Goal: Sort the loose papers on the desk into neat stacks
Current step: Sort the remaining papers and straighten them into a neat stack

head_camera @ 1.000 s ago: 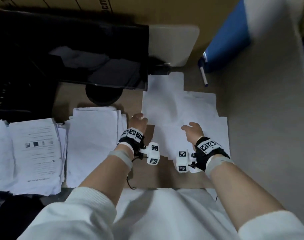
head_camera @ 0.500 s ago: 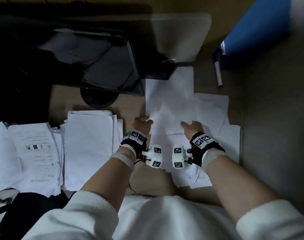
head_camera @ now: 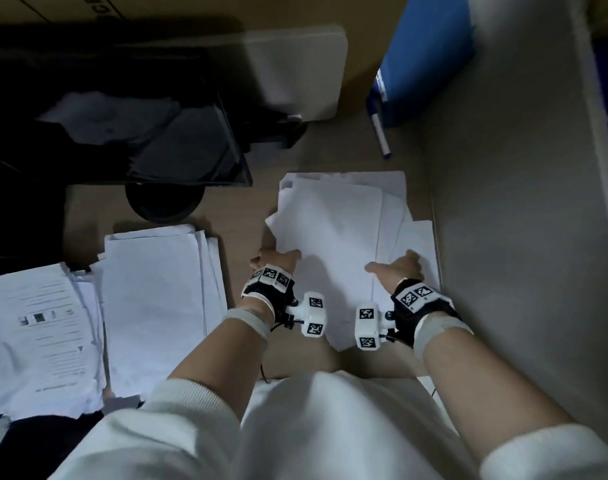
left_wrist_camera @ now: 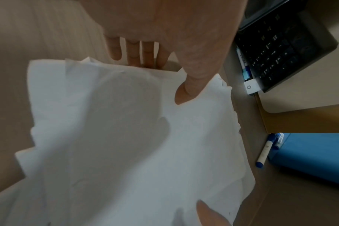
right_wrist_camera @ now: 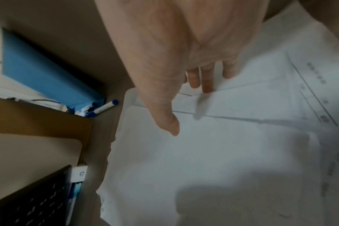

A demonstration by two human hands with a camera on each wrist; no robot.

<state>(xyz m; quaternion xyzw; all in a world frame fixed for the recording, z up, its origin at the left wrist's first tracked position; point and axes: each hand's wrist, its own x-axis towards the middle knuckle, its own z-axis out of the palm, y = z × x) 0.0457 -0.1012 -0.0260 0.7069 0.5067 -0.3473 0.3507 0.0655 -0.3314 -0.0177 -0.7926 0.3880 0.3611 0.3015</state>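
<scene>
The loose white sheets (head_camera: 333, 237) lie fanned on the bench (head_camera: 247, 216) directly ahead of both hands, long axis running away from the person, corners splayed at the far end and right side. The left hand (head_camera: 278, 259) sits at the pile's near-left edge, thumb on top and straight fingers (left_wrist_camera: 133, 53) reaching past the edge toward the bench; whether they tuck under the paper cannot be told. The right hand (head_camera: 397, 268) lies flat on the near-right part, fingers straight and spread on a printed sheet. Each hand is nearest its own long side, so the likely move is squeezing the sides inward to square the sheets. Further left lie a blank stack (head_camera: 157, 299) and a printed stack (head_camera: 42, 337); beyond, a marker pen (head_camera: 380, 133) beside a blue folder (head_camera: 427, 53).
</scene>
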